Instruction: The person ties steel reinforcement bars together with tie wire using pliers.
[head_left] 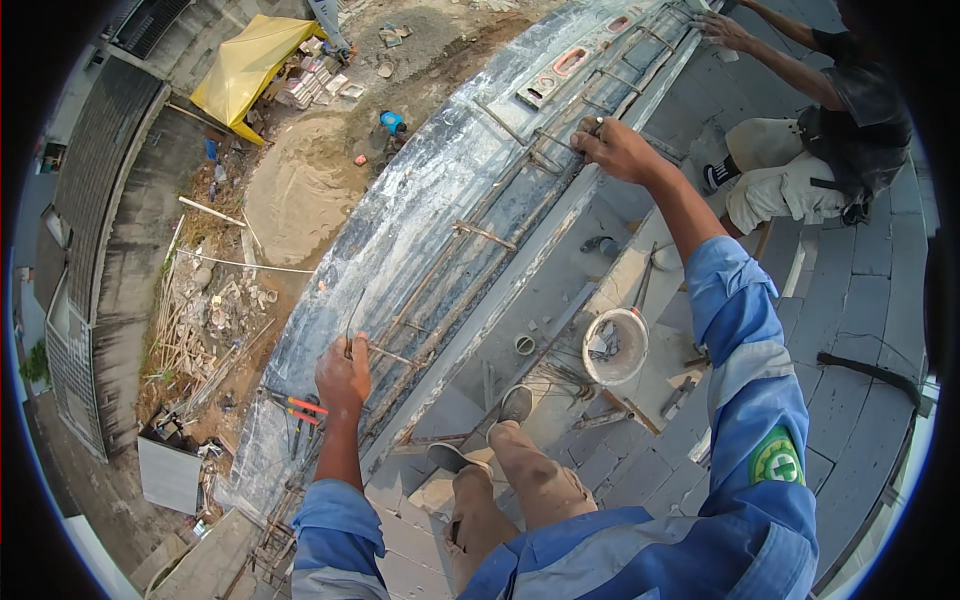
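A long rebar cage (483, 236) of thin rusty bars and cross ties runs diagonally along a wall top, beside a grey, smeared sheet-like surface (385, 225). My left hand (343, 380) is closed at the cage's near part, beside a cross tie (395, 356); a thin wire (354, 312) sticks up from its fingers. Farther along, my right hand (618, 150) is closed at the cage's edge, and a small dark end shows above its fingers; what it grips is mostly hidden. Pliers with red-orange handles (303, 408) lie left of my left hand.
A bucket (615, 346) stands on a plank platform below, near my shoes (515, 404). At the upper right a co-worker (815, 160) crouches, one hand (724, 30) at the cage's far end. Left of the wall is a drop to ground with sand (300, 195) and a yellow tarp (250, 70).
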